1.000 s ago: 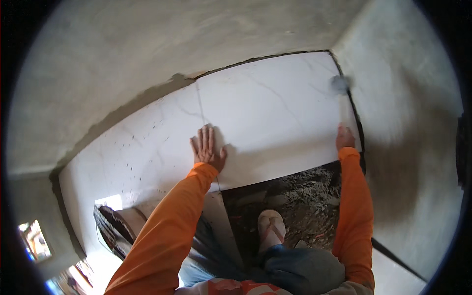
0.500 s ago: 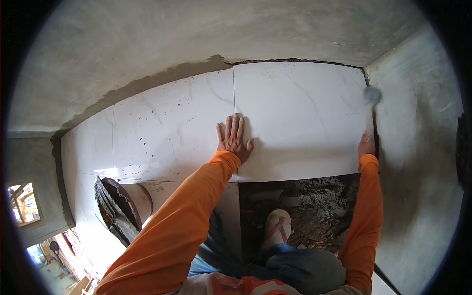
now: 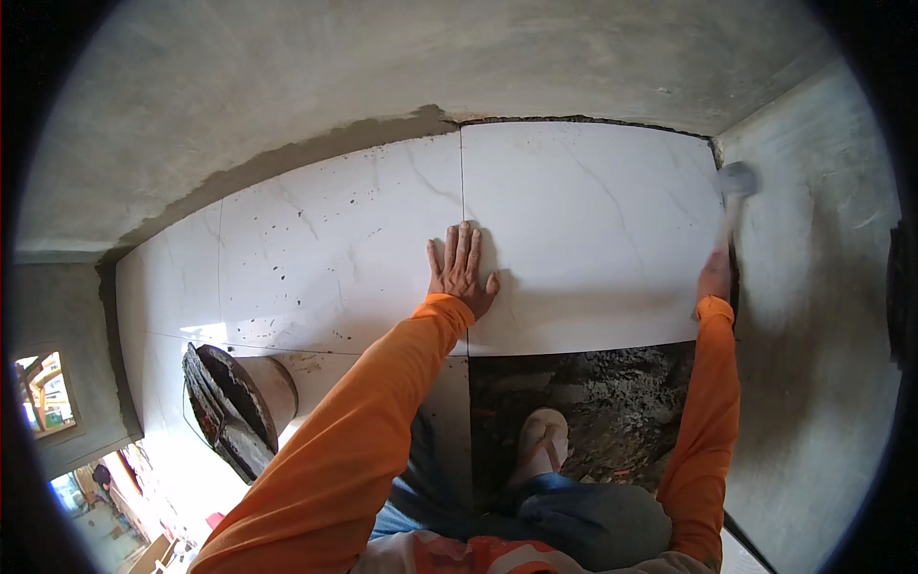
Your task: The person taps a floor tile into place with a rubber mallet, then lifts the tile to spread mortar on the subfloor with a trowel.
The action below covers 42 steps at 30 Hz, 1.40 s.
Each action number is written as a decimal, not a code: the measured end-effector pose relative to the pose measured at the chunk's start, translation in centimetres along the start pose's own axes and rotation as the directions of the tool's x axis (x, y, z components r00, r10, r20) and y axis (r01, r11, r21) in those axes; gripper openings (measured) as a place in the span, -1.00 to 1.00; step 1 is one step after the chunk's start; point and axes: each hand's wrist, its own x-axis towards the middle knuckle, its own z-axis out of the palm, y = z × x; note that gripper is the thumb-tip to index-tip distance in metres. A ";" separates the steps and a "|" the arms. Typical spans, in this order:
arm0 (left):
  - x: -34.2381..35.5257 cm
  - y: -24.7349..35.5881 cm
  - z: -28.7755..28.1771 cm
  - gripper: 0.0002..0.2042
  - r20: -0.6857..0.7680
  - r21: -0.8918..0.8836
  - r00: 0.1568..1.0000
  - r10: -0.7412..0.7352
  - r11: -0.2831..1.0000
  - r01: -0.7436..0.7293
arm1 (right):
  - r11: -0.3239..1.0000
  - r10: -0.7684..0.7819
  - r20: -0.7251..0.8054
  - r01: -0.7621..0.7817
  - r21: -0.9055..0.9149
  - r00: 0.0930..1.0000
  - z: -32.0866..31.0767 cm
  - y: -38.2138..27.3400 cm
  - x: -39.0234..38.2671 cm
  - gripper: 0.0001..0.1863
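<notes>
My left hand (image 3: 463, 274) lies flat with its fingers spread, over the seam between two large white marbled floor tiles. The right-hand tile (image 3: 588, 230) reaches toward the corner of the walls, with a dark gap along its back edge. Beside that tile's right edge my right hand (image 3: 714, 275) is closed around the handle of a mallet. The mallet's grey rounded head (image 3: 737, 180) is raised near the right wall and smeared by motion. Dark specks dot the left-hand tile (image 3: 330, 239).
A mortar-caked bucket (image 3: 258, 394) lies on its side on the tiles at left. In front of the right-hand tile is a patch of dark, rough bedding (image 3: 622, 402), where my sandalled foot (image 3: 542, 440) stands. Bare cement walls (image 3: 813, 287) rise behind and at right.
The mallet head has shifted slightly right and up, toward the right wall. My left hand stays flat on the tiles; the whole view has slid a little.
</notes>
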 end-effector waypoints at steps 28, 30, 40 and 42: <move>-2.4 0.5 1.6 -0.18 -0.155 0.060 0.985 0.075 0.996 -0.067 | 0.985 0.142 0.100 -0.151 0.085 0.985 -2.0 -6.0 -0.8 -0.49; -2.4 0.5 1.3 -0.18 -0.118 0.062 0.990 0.071 0.996 -0.064 | 0.978 0.160 -0.016 -0.156 0.137 0.987 -1.6 -5.6 -0.3 -0.52; -3.0 0.8 1.2 -0.19 -0.061 0.064 0.997 0.039 0.997 -0.035 | 0.973 0.143 -0.071 -0.127 0.194 0.987 -1.3 -5.0 0.9 -0.42; -2.6 0.7 1.4 -0.18 -0.115 0.057 0.992 0.058 0.997 -0.051 | 0.972 0.235 0.252 -0.232 -0.042 0.939 -1.3 -5.5 0.7 -0.43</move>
